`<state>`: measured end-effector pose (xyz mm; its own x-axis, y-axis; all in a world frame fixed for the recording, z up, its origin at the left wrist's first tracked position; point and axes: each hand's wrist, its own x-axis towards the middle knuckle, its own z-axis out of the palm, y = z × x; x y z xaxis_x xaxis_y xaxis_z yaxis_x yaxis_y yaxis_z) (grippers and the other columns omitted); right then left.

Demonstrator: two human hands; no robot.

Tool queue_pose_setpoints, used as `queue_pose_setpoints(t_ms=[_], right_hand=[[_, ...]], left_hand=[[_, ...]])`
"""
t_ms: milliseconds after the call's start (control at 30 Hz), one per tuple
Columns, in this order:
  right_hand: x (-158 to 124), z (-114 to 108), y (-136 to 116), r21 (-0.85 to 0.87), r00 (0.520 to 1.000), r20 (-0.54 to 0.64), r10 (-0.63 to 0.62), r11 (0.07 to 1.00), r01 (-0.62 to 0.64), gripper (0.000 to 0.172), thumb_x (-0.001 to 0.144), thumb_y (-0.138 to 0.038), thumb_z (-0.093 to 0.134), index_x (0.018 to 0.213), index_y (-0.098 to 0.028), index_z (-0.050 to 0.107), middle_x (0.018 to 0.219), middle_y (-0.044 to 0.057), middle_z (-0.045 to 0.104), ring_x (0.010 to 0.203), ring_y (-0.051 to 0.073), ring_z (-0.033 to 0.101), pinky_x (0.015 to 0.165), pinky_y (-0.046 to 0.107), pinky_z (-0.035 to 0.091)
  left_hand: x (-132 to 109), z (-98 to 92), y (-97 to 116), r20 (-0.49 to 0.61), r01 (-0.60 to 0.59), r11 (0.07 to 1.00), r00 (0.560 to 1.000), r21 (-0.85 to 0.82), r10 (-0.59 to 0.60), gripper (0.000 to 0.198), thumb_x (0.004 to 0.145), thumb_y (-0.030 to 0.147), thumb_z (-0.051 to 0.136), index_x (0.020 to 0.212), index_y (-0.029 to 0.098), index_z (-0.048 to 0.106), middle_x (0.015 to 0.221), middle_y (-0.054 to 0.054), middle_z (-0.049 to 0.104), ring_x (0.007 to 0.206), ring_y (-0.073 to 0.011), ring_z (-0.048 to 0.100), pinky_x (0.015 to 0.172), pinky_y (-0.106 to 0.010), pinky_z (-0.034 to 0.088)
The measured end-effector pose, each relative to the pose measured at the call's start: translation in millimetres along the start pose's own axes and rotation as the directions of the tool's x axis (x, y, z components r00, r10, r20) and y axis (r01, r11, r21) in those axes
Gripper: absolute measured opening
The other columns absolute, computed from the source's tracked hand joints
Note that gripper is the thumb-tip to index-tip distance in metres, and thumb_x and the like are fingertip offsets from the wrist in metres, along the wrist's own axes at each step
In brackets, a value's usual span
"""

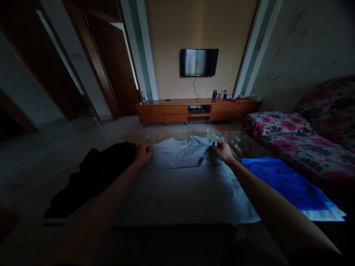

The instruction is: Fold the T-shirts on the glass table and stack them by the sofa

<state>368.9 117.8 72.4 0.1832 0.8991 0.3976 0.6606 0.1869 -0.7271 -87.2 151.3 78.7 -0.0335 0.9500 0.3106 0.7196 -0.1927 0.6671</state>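
The subject item is a grey short T-shirt [180, 192], laid out flat on a low glass-topped table [253, 147]. Its hem lies along the table's near edge; its round neckline, with a pale label inside, points toward the far edge. A straight crease crosses the cloth from side to side, nearer to the person than both grips. A small dark mark shows on the right chest area; its nature cannot be told.

The left hand [142, 155] is closed in a pinch, thumb against fingers, on the garment's far left shoulder corner. The right hand [222, 150] is likewise closed on the far right shoulder corner. The neckline sits between the two grips, roughly midway, and slightly farther out than the hands. The body of the garment extends from the grips back to the near edge, between the forearms. Both arms are outstretched.

Left of the garment, beside the left forearm, lies a heaped black cloth [102, 173]; its contact with the table cannot be verified in the dim light. Toward the table's right edge lies a bright blue cloth with a white border [283, 181], partly behind the right forearm. A small clear glass vessel [237, 140] stands near the far right corner, beyond the right hand.
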Motion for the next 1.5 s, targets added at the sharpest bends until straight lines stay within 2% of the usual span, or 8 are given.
queue_pose_setpoints(t_ms=[267,367,500,700,867,967,1167,1500], right_hand=[[-89,-47,5,-0.179,0.980,0.076,-0.182,0.965,0.193,0.018,0.078,-0.029,0.055,0.090,-0.018,0.063,0.099,0.009,0.062,0.096,0.023,0.058,0.089,0.036,0.048],[-132,-48,11,-0.437,0.971,0.237,0.032,0.896,0.077,0.024,0.076,-0.019,0.055,0.098,-0.016,0.066,0.115,0.014,0.058,0.109,0.025,0.056,0.097,0.038,0.044],[-176,-32,-1,-0.644,0.958,0.122,0.259,0.756,-0.122,0.046,0.087,-0.020,0.046,0.131,-0.014,0.057,0.140,0.024,0.045,0.129,0.039,0.044,0.100,0.059,0.037],[-197,-7,-42,-0.542,0.907,0.422,0.009,0.804,0.244,0.049,0.088,-0.014,0.042,0.135,-0.022,0.056,0.153,0.015,0.040,0.138,0.032,0.036,0.107,0.050,0.031],[-194,-14,-54,-0.374,0.896,0.443,-0.038,0.900,0.223,0.028,0.091,-0.017,0.042,0.112,-0.017,0.060,0.120,0.013,0.062,0.114,0.025,0.055,0.100,0.038,0.038],[-193,-26,-47,-0.273,0.892,0.436,-0.124,0.926,0.262,0.021,0.088,-0.017,0.047,0.107,-0.017,0.056,0.109,0.010,0.062,0.102,0.021,0.058,0.094,0.031,0.040],[-198,-36,-40,-0.179,0.805,0.561,-0.194,0.920,0.347,0.017,0.085,-0.016,0.050,0.100,-0.019,0.056,0.108,0.009,0.060,0.101,0.020,0.056,0.093,0.030,0.042],[-196,-37,-39,-0.258,0.768,0.616,-0.173,0.878,0.405,0.021,0.083,-0.019,0.052,0.100,-0.018,0.064,0.109,0.010,0.063,0.105,0.024,0.057,0.095,0.033,0.043]], left_hand=[[-99,-58.4,-22,0.090,-0.240,0.928,0.971,0.286,0.223,0.023,0.073,0.015,0.057,0.094,0.020,0.063,0.104,-0.005,0.062,0.104,-0.0230,0.056,0.092,-0.035,0.044],[-139,-60.2,-31,0.274,-0.302,0.842,0.942,0.447,0.193,0.027,0.075,0.014,0.057,0.100,0.022,0.062,0.114,-0.006,0.060,0.113,-0.0252,0.053,0.094,-0.038,0.041],[-168,-46.3,-24,0.286,-0.285,0.778,0.948,0.560,0.142,0.034,0.081,0.017,0.053,0.114,0.023,0.061,0.127,-0.010,0.057,0.121,-0.0280,0.048,0.100,-0.044,0.037],[-180,-17.2,17,0.438,-0.502,0.771,0.839,0.393,0.323,0.047,0.079,0.015,0.055,0.124,0.026,0.061,0.135,-0.007,0.057,0.128,-0.0260,0.048,0.111,-0.043,0.033],[-183,-16.6,40,0.421,-0.555,0.756,0.813,0.347,0.403,0.034,0.089,0.015,0.046,0.114,0.023,0.068,0.117,-0.008,0.066,0.114,-0.0238,0.057,0.105,-0.040,0.040],[-184,-22.1,33,0.354,-0.527,0.782,0.838,0.332,0.415,0.038,0.089,0.014,0.048,0.123,0.020,0.066,0.126,-0.009,0.064,0.120,-0.0228,0.056,0.108,-0.038,0.040],[-192,-30.3,3,0.487,-0.535,0.777,0.802,0.331,0.346,0.057,0.091,0.016,0.050,0.144,0.038,0.051,0.155,-0.002,0.046,0.139,-0.0241,0.044,0.115,-0.048,0.034],[-190,-37.4,-9,0.514,-0.541,0.781,0.788,0.311,0.341,0.055,0.090,0.011,0.046,0.137,0.034,0.060,0.145,-0.004,0.056,0.133,-0.0226,0.049,0.114,-0.046,0.036]])
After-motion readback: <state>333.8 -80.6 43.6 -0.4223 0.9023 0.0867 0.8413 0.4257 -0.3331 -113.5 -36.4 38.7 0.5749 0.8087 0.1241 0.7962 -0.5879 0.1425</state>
